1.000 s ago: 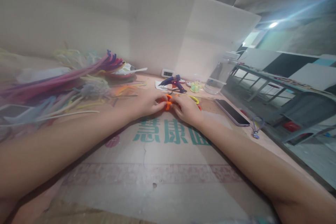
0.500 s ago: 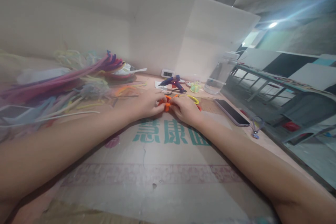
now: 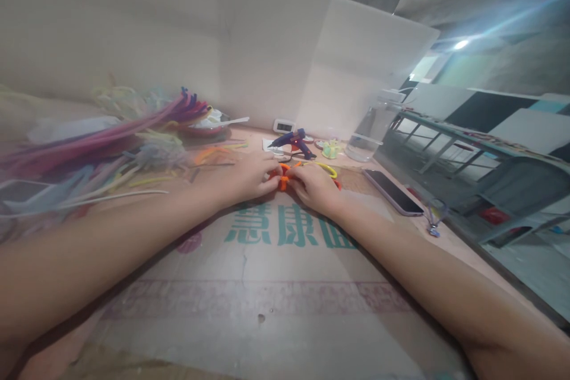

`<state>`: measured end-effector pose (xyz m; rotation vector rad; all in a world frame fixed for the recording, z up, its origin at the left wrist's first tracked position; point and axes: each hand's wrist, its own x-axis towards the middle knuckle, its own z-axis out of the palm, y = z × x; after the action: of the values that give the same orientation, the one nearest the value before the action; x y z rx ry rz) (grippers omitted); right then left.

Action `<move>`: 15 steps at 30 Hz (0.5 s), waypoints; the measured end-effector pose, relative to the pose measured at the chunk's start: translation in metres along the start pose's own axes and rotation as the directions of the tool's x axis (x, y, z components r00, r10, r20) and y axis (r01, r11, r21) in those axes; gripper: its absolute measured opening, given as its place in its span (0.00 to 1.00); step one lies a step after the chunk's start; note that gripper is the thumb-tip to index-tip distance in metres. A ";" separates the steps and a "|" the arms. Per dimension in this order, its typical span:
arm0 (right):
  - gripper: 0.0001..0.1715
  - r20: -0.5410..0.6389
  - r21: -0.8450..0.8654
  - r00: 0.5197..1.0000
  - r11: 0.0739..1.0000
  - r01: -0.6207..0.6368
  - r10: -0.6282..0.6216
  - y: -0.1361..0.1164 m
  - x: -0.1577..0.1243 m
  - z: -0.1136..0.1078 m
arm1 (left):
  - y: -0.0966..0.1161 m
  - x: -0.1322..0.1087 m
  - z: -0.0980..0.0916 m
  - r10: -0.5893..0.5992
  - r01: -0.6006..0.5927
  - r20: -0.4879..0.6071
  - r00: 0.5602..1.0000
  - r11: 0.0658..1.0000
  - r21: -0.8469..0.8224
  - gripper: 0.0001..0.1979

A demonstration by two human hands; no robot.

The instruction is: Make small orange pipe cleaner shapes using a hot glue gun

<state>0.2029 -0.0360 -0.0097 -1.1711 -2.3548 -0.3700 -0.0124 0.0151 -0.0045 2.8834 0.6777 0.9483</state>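
Note:
My left hand (image 3: 253, 177) and my right hand (image 3: 315, 186) meet near the middle of the view, above the far part of a printed cardboard sheet (image 3: 249, 326). Between their fingertips is a small orange fuzzy piece (image 3: 284, 181), pinched from both sides. Part of it is hidden by the fingers. Just behind my right hand, a yellow loop (image 3: 328, 168) curves out, with a bit of red beside it. A dark blue glue gun (image 3: 294, 139) with a small red light rests beyond my hands.
Bundles of colourful pipe cleaners (image 3: 111, 130) fill the left side. Behind the glue gun is a small white digital display (image 3: 284, 126). To the right are a yellow-green piece (image 3: 331, 149), a clear plastic container (image 3: 366, 133), a phone (image 3: 394, 191) and a keychain (image 3: 433, 228).

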 end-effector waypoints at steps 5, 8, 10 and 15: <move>0.11 -0.005 0.008 1.000 1.000 -0.005 0.005 -0.001 0.000 -0.001 | -0.002 -0.001 0.001 0.005 -0.005 -0.018 1.000 1.000 -0.004 0.07; 0.12 -0.013 0.010 1.000 1.000 -0.009 0.009 -0.001 0.000 -0.001 | -0.003 -0.002 0.002 0.001 -0.001 -0.015 1.000 1.000 0.005 0.08; 0.13 -0.015 0.006 1.000 1.000 -0.009 0.009 -0.001 0.000 0.000 | -0.003 -0.002 0.001 -0.001 0.001 -0.021 1.000 1.000 -0.002 0.09; 0.13 -0.027 -0.014 1.000 1.000 -0.016 0.016 0.000 0.000 0.000 | -0.002 -0.002 -0.001 -0.100 0.091 -0.091 0.991 0.991 -0.100 0.12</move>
<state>0.2029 -0.0362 -0.0100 -1.1839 -2.3223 -0.3948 -0.0148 0.0156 -0.0054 2.7115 0.7482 1.0803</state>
